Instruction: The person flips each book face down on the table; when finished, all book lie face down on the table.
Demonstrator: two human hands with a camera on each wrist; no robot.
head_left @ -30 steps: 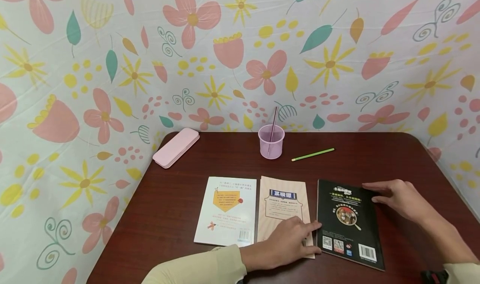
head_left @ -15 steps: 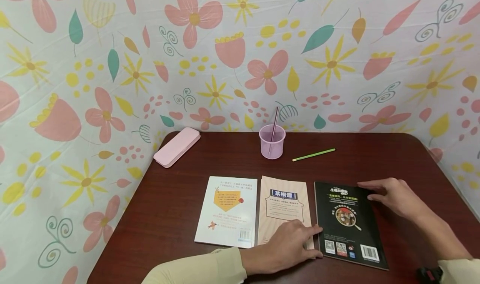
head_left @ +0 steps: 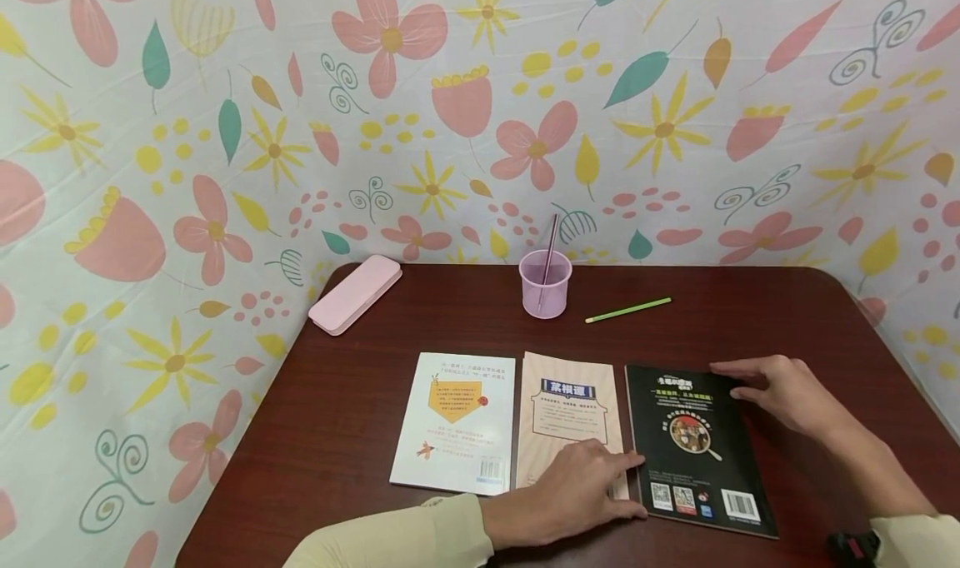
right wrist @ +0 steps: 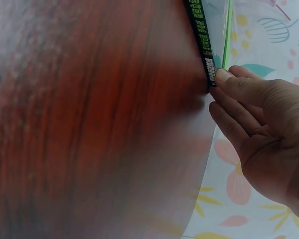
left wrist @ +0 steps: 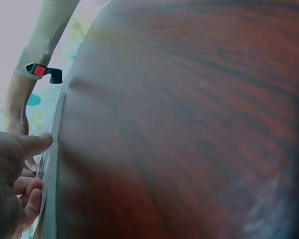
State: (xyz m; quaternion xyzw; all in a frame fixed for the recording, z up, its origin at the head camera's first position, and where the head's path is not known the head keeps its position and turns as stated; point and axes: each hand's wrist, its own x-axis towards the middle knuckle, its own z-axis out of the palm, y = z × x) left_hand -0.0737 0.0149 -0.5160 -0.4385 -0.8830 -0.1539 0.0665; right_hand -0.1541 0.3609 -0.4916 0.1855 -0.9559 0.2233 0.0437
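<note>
A black book [head_left: 693,443] lies on the table, back cover up, slightly slanted. My left hand [head_left: 573,489] lies over the lower part of a beige book [head_left: 573,385]; its thumb and index fingertips touch the black book's left edge. At the black book's top right corner, my right hand [head_left: 783,393] has its thumb and fingers against the edges. The right wrist view shows that thumb [right wrist: 239,87] by the end of the black book's spine [right wrist: 202,40]. On the far left of the row lies a white book [head_left: 453,422].
Behind the books stand a lilac pencil cup [head_left: 545,289] with a dark pencil [head_left: 551,247] and a green pencil [head_left: 628,310] lying flat. A pink pencil case [head_left: 356,295] sits at the table's back left. Flowered cloth [head_left: 480,135] hangs behind the table [head_left: 330,418].
The black book has turned a little, its top moving left towards the beige book and its bottom moving right. My right hand has shifted slightly left with it; the left hand has barely moved.
</note>
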